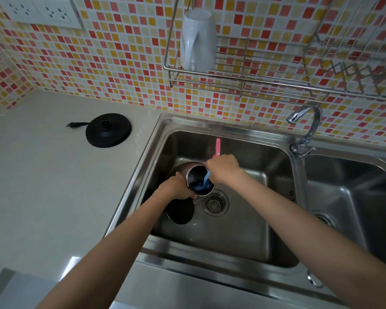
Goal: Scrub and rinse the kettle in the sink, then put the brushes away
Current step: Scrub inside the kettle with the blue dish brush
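**Kettle scrub: mid-scrub, with the rinse and tidy-up left to do**

There's only the head view to go on, looking down into the sink (243, 148).

The kettle (195, 172) lies tipped on its side in the left basin, with its mouth turned toward the right hand. What looks like its dark lid (179, 211) hangs open just below the left hand. The left hand (178, 186) is wrapped round the kettle's rim and body, pinning it down. The right hand (223, 168) is closed on a brush (218, 147). The pink end pokes out above the fist and a blue end runs down into the kettle's mouth. I can't tell if that's one two-tone brush or two held together.

So where are we? My read is that this is right in the scrubbing part, working the inside. I see no water coming from the tap (303, 128), which is well off to the right of the right hand, so the rinse looks like it's yet to happen. Nothing's been put away either, since the brush is in the fist. I'd call it maybe a third done.

Other bits:
- The drain strainer (215, 204) sits just below the kettle's mouth, between the two forearms.
- The kettle base (108, 130) is on the bench (42, 186), well left of the left hand and unplugged.
- A white mug (198, 39) is upside down in the wire rack (239, 81) on the wall beyond both hands.
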